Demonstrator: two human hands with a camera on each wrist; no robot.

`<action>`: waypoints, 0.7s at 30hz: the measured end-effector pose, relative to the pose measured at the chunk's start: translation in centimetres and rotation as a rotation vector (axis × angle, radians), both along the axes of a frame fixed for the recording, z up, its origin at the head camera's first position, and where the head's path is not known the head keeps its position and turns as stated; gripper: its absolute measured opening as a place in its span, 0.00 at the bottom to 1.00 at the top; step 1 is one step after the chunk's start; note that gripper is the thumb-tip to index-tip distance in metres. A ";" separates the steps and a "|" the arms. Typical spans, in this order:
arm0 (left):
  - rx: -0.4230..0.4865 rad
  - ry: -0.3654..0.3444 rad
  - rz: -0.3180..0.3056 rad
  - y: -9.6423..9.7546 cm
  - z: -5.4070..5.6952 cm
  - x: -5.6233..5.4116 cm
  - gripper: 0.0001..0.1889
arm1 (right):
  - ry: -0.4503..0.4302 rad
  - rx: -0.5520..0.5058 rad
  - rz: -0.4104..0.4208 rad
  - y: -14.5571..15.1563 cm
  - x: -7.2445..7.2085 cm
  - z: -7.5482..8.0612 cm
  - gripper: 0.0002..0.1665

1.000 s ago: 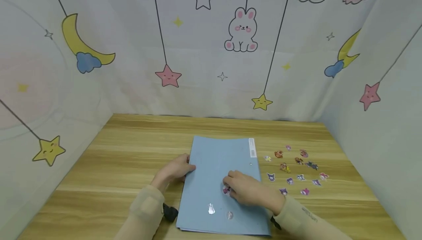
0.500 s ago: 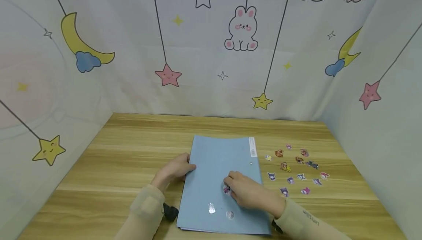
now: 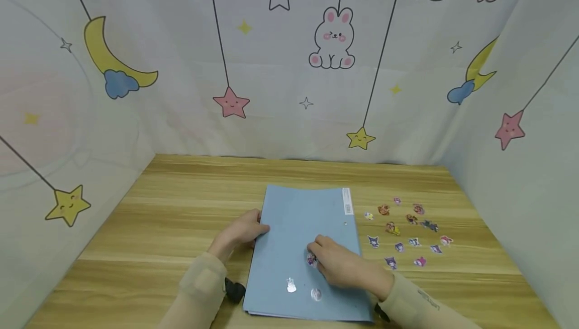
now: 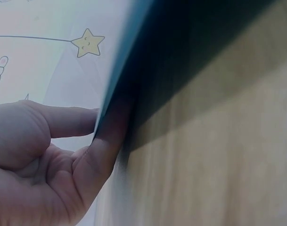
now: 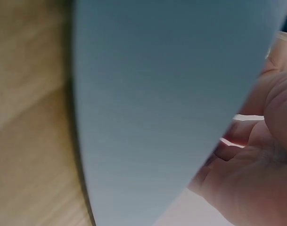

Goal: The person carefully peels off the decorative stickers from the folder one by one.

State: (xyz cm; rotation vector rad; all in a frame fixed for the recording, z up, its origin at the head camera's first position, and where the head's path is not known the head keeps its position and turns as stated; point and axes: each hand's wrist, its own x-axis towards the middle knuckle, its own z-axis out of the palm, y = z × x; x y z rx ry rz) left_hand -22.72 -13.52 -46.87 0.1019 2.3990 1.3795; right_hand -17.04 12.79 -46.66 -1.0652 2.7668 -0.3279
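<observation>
A light blue folder (image 3: 298, 218) lies at the front middle of the wooden table, a barcode label (image 3: 347, 201) at its upper right corner. My left hand (image 3: 242, 229) grips its left edge, thumb on top and fingers underneath; the left wrist view shows the edge (image 4: 116, 70) between thumb and fingers. Over the folder's right half, my right hand (image 3: 341, 263) has its fingers bent and pinches a small round cartoon sticker (image 3: 312, 259), partly covered by the fingertips. Nearer the front, a shiny whitish sticker (image 3: 291, 285) and a round pale sticker (image 3: 316, 295) lie on the folder.
Several small cartoon stickers (image 3: 392, 228) are scattered on the table (image 3: 190, 188) right of the folder. A white curtain (image 3: 280, 68) with stars, moons and rabbits stands behind the table and along both sides.
Both hands stay almost where they were. The right hand keeps its fingers at the round sticker, and the whole head view shifts only slightly.
</observation>
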 end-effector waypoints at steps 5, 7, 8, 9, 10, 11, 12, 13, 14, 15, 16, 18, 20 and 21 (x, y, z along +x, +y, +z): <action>-0.006 0.005 -0.001 0.0 -0.1 0.0 0.08 | 0.007 -0.009 -0.001 0.0 0.2 0.1 0.17; -0.006 0.004 0.000 0.1 -0.1 0.0 0.07 | 0.002 -0.025 0.002 0.0 0.2 0.0 0.12; -0.005 0.004 -0.001 0.1 -0.2 0.0 0.07 | 0.001 -0.032 0.002 0.0 0.2 0.0 0.10; -0.005 0.010 -0.006 0.1 -0.2 0.0 0.07 | -0.002 -0.038 0.000 0.0 0.2 0.0 0.08; -0.005 0.010 -0.005 0.1 -0.2 0.0 0.07 | -0.003 -0.040 -0.003 0.0 0.2 -0.1 0.08; -0.003 0.011 -0.003 0.0 -0.2 0.0 0.07 | -0.004 -0.041 -0.005 0.0 0.2 -0.1 0.09; -0.003 0.010 -0.001 0.0 -0.2 0.0 0.07 | -0.004 -0.041 -0.005 0.0 0.2 -0.2 0.10; -0.001 0.010 0.001 0.0 -0.2 0.0 0.07 | -0.003 -0.036 -0.009 0.0 0.2 -0.2 0.13; 0.002 0.010 0.002 0.0 -0.2 0.0 0.07 | 0.000 -0.029 -0.014 0.0 0.2 -0.2 0.16; 0.002 0.013 0.000 0.0 -0.2 0.0 0.07 | 0.002 -0.024 -0.015 0.0 0.2 -0.2 0.18; 0.004 0.008 0.005 0.0 -0.2 0.0 0.07 | 0.005 -0.020 -0.016 0.0 0.2 -0.2 0.20; 0.006 0.005 0.006 0.0 -0.2 0.0 0.07 | 0.010 -0.019 -0.014 0.0 0.3 -0.2 0.19; 0.006 0.004 0.004 0.0 -0.2 -0.1 0.07 | 0.018 -0.019 -0.012 0.0 0.3 -0.2 0.18; 0.002 0.004 0.003 0.0 -0.2 -0.1 0.07 | 0.020 -0.021 -0.011 0.0 0.4 -0.2 0.18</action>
